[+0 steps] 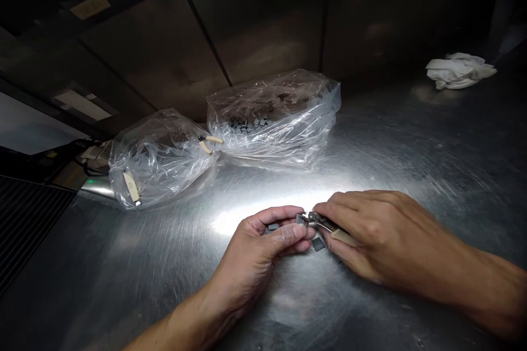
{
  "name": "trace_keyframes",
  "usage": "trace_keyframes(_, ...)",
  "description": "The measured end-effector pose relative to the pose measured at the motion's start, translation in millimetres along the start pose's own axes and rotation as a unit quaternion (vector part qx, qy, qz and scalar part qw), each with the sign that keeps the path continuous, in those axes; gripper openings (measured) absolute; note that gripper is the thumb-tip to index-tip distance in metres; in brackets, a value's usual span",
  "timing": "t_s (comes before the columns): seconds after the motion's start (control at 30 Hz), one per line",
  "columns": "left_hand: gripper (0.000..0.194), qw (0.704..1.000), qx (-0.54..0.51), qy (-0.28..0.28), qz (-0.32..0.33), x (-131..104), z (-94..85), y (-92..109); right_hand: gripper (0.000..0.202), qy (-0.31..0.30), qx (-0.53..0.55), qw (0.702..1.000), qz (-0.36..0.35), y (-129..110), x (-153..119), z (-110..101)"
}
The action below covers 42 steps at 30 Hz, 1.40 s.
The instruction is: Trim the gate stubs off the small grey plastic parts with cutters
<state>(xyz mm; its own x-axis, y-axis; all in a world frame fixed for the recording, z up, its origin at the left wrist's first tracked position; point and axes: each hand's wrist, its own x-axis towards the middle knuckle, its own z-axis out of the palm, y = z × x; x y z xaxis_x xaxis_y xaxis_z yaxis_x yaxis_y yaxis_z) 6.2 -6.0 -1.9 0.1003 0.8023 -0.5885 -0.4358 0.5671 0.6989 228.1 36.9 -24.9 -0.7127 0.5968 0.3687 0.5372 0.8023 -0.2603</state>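
Note:
My left hand (263,241) pinches a small grey ribbed part (302,220) between thumb and fingers. My right hand (379,230) is wrapped round a pair of cutting pliers (327,223) with pale beige grips, partly hidden by the palm. Their metal jaws meet the grey part's right side; I cannot tell whether they bite into it. Just below the jaws, a dark grey square piece (318,243) lies near my left fingertips. Another small grey piece (273,227) shows behind my left thumb.
Two clear plastic bags stand at the back: the larger bag (280,137) contains several small dark pieces, the smaller bag (160,164) sits left. A beige-handled tool (211,142) lies between them, and a beige labelled piece (132,188) at left. A crumpled white cloth (460,71) rests far right on the metal table (411,164).

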Motion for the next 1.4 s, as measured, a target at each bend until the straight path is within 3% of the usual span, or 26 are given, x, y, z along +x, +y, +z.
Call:
trace_keyframes(0.4, 0.036, 0.999, 0.039, -0.008, 0.002, -1.6, -4.0, -0.9, 0.008, -0.008, 0.028, 1.0, -0.002, -1.4, 0.1, -3.7)
trace_keyframes(1.4, 0.033, 0.999, 0.048, -0.019, 0.019, 0.6, -5.0, -0.8, 0.009, -0.023, 0.061, 0.998, 0.0, 1.4, 1.1, -4.1)
